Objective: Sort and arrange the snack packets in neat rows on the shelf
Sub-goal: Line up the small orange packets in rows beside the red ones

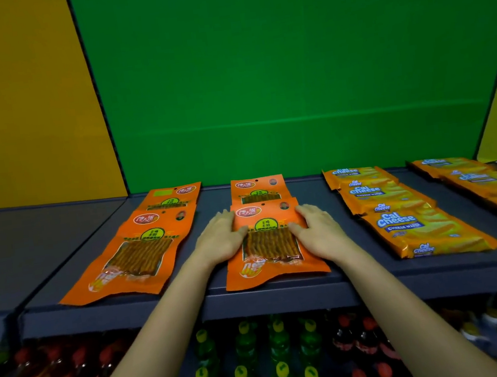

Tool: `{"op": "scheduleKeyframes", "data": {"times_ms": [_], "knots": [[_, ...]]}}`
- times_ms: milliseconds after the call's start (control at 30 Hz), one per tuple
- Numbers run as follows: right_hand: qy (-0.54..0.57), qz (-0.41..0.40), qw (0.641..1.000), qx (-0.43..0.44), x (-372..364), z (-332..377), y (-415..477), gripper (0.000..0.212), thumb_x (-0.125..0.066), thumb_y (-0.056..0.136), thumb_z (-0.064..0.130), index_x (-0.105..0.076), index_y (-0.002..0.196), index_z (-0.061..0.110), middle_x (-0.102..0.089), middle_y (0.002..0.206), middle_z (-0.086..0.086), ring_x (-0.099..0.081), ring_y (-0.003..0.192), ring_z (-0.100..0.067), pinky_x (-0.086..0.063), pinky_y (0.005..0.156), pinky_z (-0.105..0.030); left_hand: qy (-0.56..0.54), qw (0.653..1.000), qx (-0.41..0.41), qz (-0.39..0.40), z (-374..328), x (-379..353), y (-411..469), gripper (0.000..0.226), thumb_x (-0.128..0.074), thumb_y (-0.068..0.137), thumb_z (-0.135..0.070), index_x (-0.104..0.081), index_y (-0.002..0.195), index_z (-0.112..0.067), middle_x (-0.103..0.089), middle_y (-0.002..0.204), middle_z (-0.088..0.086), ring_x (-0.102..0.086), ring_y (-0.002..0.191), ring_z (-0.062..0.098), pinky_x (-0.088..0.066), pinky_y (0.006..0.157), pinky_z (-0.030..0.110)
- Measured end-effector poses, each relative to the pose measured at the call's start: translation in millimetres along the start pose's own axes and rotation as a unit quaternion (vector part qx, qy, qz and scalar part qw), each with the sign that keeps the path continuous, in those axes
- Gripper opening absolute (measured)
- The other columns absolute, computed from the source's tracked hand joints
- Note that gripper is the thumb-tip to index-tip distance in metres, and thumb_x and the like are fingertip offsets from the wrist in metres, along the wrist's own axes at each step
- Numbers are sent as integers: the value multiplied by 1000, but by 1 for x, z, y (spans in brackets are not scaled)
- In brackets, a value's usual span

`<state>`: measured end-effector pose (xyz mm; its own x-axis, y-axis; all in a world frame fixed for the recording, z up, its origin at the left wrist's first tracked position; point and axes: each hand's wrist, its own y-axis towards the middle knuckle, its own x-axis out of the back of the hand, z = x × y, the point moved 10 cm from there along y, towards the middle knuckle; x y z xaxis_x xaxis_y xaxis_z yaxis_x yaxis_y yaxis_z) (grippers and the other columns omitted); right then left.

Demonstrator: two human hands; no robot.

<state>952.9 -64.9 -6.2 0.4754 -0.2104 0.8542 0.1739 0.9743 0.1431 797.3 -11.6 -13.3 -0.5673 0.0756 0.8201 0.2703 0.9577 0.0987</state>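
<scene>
Both hands frame one orange snack packet (271,248) lying flat at the front edge of the dark shelf (285,293): the left hand (220,238) lies along its left side and the right hand (318,230) along its right, fingers fairly straight, thumbs resting on its face. The packet bears a red oval logo and a green round badge in Chinese characters too small to read, above a clear window of reddish-brown strips. Just behind this packet, partly under its top edge, lies a matching second packet (256,189). Left of it lie two more of the same (137,258), overlapping. Right of it runs an overlapping row of yellow-orange packs marked "Cal Cheese" (418,230), with another such row (490,183) beyond
</scene>
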Motion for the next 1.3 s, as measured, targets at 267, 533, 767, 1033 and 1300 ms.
{"op": "scheduleKeyframes", "data": {"times_ms": [267, 533, 767, 1033, 1300], "knots": [[59, -84, 991, 82, 34, 40, -17, 40, -45, 95, 28, -48, 133, 15, -43, 143, -4, -38, 132, -22, -28, 109, -35, -125, 975, -50, -177, 2, 72, -21, 25, -50, 93, -22, -63, 110, -9, -67, 113, 9, -60, 106, 25, -45, 98, 37], [54, 25, 991, 120, -8, 141, -15, 43, -44, 96, 24, -43, 136, 11, -47, 141, -5, -43, 129, -20, -32, 109, -31, -90, 969, 24, -231, 93, 151, -26, 26, -50, 90, -31, -65, 103, -14, -68, 110, 8, -59, 106, 27, -48, 92, 38], [7, 79, 996, 38, -77, 188, 9, 36, -38, 96, 26, -48, 125, 7, -52, 131, -14, -50, 117, -31, -41, 94, -36, -11, 994, 73, -83, 169, 139, -12, 53, -41, 96, -34, -35, 141, -7, -40, 145, 13, -40, 131, 30, -33, 104, 34], [-32, 0, 999, -25, -114, 175, 25, 41, -38, 96, 32, -44, 129, 9, -50, 134, -11, -46, 124, -29, -35, 102, -38, 17, 1000, 6, -24, 164, 121, -3, 40, -39, 97, -26, -39, 134, -11, -51, 136, 13, -50, 121, 29, -38, 98, 36], [-61, 15, 998, -17, -121, 181, 27, 46, -32, 98, 35, -36, 137, 11, -40, 145, -7, -37, 134, -25, -24, 113, -41, 6, 999, 8, -40, 175, 122, 3, 38, -42, 95, -20, -39, 132, -13, -56, 129, 12, -53, 116, 30, -42, 96, 38]]}}
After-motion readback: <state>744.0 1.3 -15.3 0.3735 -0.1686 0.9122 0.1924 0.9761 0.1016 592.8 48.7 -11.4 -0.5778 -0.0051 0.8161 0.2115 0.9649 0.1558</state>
